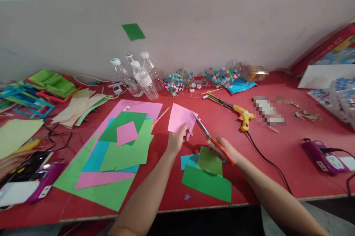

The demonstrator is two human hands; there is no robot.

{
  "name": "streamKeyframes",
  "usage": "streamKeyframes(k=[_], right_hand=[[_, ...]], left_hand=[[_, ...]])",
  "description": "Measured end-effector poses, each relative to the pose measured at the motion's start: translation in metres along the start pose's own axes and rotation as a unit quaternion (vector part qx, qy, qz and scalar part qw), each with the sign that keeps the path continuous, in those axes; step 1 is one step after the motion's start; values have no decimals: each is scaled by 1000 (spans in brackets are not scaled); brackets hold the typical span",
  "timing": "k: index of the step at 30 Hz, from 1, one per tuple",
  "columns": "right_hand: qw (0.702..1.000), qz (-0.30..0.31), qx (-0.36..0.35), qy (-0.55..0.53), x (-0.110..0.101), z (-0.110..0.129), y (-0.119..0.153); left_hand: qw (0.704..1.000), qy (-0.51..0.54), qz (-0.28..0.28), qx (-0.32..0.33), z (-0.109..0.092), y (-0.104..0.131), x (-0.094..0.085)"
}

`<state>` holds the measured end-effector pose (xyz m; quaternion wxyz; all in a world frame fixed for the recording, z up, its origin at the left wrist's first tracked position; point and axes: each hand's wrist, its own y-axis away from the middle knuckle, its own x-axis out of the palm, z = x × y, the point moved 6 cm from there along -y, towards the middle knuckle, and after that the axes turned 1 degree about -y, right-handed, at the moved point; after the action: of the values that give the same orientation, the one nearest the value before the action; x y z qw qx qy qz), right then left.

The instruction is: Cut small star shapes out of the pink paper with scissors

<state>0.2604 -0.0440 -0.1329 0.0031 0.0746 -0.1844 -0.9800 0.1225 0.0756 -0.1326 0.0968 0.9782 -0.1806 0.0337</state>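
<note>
My left hand pinches the lower edge of a pink sheet of paper, lifted a little over the red table. In my right hand are scissors with red handles. Their blades point up and left, and the tip meets the right part of the pink sheet. Whether the blades are apart is too fine to make out. Under my right hand lie several cut papers: an olive-green piece, a blue piece and a dark green piece.
Stacked coloured sheets cover the table at left. Clear plastic bottles and star decorations stand along the wall. To the right lie a yellow glue gun with its cord and a purple power strip. Another person's hand is at far left.
</note>
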Motion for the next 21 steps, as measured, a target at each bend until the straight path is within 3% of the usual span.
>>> streamKeyframes(k=[21], right_hand=[[1000,-10,-2,-4,-1,-2,-5]], left_hand=[[1000,13,-14,11,1,-3,-5]])
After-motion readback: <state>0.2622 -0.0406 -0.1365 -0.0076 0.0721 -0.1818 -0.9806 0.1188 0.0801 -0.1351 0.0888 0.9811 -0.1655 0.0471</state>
